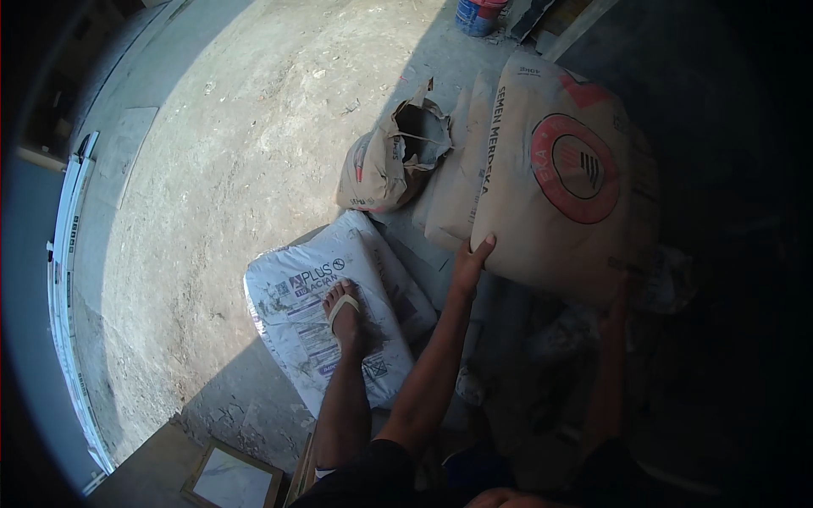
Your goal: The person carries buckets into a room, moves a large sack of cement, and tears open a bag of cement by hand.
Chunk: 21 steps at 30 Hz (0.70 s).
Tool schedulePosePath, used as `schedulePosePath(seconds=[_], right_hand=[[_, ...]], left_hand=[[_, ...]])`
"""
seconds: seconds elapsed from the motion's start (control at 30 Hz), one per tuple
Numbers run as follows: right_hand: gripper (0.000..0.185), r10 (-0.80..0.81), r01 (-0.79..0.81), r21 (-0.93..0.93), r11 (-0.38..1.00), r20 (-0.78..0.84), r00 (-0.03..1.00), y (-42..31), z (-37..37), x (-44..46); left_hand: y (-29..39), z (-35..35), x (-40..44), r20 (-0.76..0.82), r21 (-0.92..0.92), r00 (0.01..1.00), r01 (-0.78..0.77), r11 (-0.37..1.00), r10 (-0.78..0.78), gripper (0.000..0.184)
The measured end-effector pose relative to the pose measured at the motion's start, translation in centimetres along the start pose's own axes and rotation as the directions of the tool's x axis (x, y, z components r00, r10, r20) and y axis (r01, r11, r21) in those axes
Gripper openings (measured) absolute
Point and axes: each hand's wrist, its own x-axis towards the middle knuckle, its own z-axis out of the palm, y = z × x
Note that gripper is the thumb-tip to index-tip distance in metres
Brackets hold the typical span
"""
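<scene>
A large brown paper cement bag (555,178), printed "SEMEN MERDEKA" with a red ring, lies on top of other brown bags (457,199). My left hand (476,258) is closed on its near left corner, thumb on top and the other fingers mostly hidden beneath. My right hand (623,298) grips the near edge farther right, deep in shadow, so its fingers show only faintly. Below left, my foot in a flip-flop (343,309) stands on a white "A PLUS" sack (288,288), which overlaps another sack.
A torn-open cement bag (373,173) stands left of the pile. At the top are a blue and red bucket (479,17) and some boards (576,30). Long white profiles (63,254) lie far left; a framed panel (233,481) is at the bottom. Deep shadow covers the right side.
</scene>
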Motion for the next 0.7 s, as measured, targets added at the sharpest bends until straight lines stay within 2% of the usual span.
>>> schedulePosePath(seconds=[0.07,0.1,0.13,0.17,0.23,0.33,0.4,0.43,0.5,0.53,0.57,0.63,0.67,0.7], right_hand=[[0.072,0.081,-0.079,0.027,0.997,-0.068,0.994,1.3,2.7,-3.7],[0.071,0.122,-0.116,0.060,0.991,-0.096,0.988,2.2,2.9,-4.8],[0.070,0.112,-0.110,0.035,0.993,-0.096,0.989,4.3,2.5,-5.0],[0.067,0.070,-0.061,0.080,0.995,-0.120,0.990,4.5,4.5,-6.7],[0.067,0.022,-0.025,-0.019,1.000,-0.131,0.991,7.6,4.1,-7.1],[0.061,0.068,-0.065,0.021,0.998,-0.208,0.976,6.5,4.9,-8.2],[0.054,0.098,-0.098,-0.007,0.995,0.003,0.995,6.0,4.5,-8.3],[0.054,0.102,-0.102,-0.006,0.995,0.018,0.995,5.9,4.8,-7.7],[0.047,0.064,-0.063,-0.010,0.998,0.164,0.984,5.5,4.6,-7.1],[0.047,0.080,-0.080,-0.007,0.997,0.149,0.986,5.5,4.4,-7.2],[0.044,0.047,-0.056,0.047,0.997,0.183,0.982,4.9,4.8,-7.1],[0.042,0.028,-0.054,0.114,0.992,0.213,0.977,4.4,4.7,-7.0],[0.042,-0.033,-0.004,0.154,0.988,0.234,0.972,4.5,4.7,-7.0],[0.041,-0.098,0.044,0.204,0.978,0.265,0.959,4.4,4.7,-6.7]], left_hand=[[2.3,-2.2,-0.2,0.016,-0.021,1.000,0.020,1.000,-0.020,0.073],[2.4,-4.2,0.8,0.099,-0.040,0.995,0.017,0.999,-0.013,0.071],[3.4,-5.2,1.2,0.146,-0.067,0.989,0.043,0.997,-0.033,0.066],[4.1,-5.7,1.5,0.114,-0.113,0.993,0.031,0.993,-0.018,0.063],[3.8,-8.3,2.7,0.188,-0.137,0.982,0.059,0.989,-0.033,0.056],[4.3,-7.2,2.9,0.195,-0.180,0.981,0.038,0.983,-0.002,0.052],[4.0,-7.8,2.5,0.153,-0.195,0.988,0.011,0.981,0.019,0.060],[4.1,-8.0,2.6,0.141,-0.193,0.990,-0.001,0.981,0.029,0.060],[3.5,-8.1,2.9,0.105,-0.187,0.994,-0.019,0.982,0.039,0.060],[2.8,-8.8,3.3,0.119,-0.125,0.988,-0.081,0.989,0.096,0.061],[2.9,-8.5,3.3,0.097,-0.187,0.994,-0.037,0.982,0.056,0.060],[3.1,-7.8,2.9,0.169,-0.133,0.983,-0.045,0.990,0.067,0.060],[3.1,-6.5,2.2,0.154,-0.113,0.986,-0.047,0.993,0.064,0.060],[3.4,-5.2,1.5,0.107,-0.008,0.987,-0.120,0.993,0.120,0.060]])
